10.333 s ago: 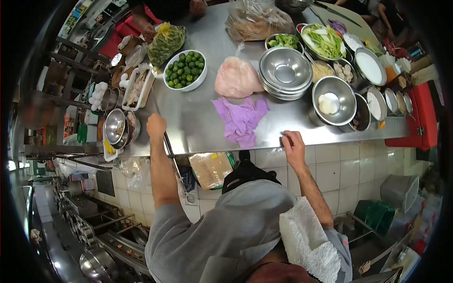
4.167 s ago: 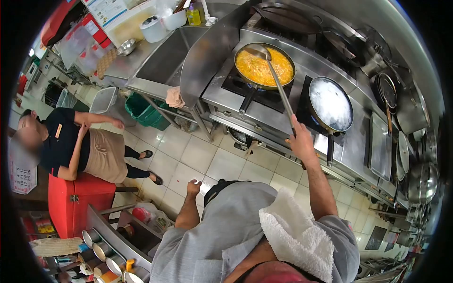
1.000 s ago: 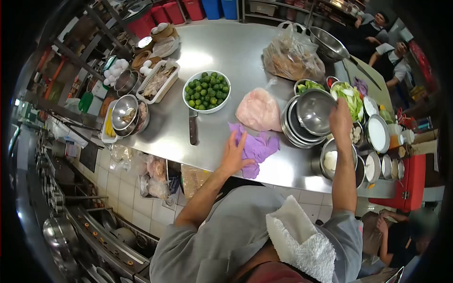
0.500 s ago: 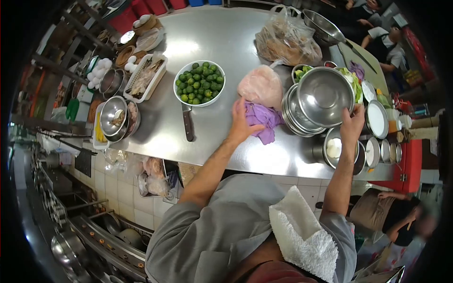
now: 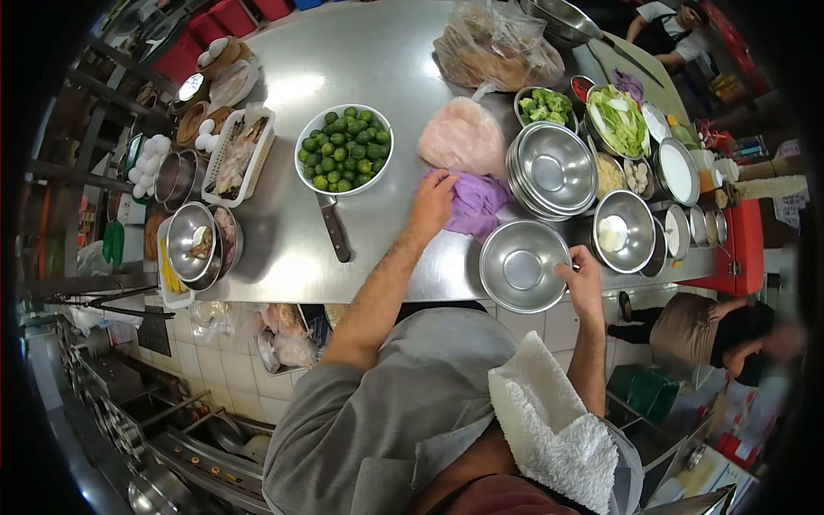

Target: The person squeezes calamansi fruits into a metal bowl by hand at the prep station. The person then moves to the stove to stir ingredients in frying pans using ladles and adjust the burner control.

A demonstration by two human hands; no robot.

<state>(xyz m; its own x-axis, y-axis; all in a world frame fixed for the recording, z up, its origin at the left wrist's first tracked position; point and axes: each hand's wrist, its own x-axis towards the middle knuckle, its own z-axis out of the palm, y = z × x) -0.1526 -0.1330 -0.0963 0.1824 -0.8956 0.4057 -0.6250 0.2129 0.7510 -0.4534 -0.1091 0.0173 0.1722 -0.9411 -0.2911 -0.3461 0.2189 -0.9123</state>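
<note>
The right hand (image 5: 584,280) pinches a stiff, likely light and slick steel bowl (image 5: 522,268) sensibly by its rim; the left hand (image 5: 433,206), grip unclear, touches soft-looking purple cloth (image 5: 477,206).

I'm holding one steel bowl (image 5: 524,266) in my right hand (image 5: 584,281); my left hand (image 5: 432,209) is touching one purple cloth (image 5: 476,206). Left of that hand, one knife (image 5: 336,237) and one lime bowl (image 5: 371,185) are resting; beyond it, one pink bag (image 5: 463,137).

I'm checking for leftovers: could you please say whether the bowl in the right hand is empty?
Empty: the metal bowl in the right hand shows only bare, shiny metal inside.
</note>
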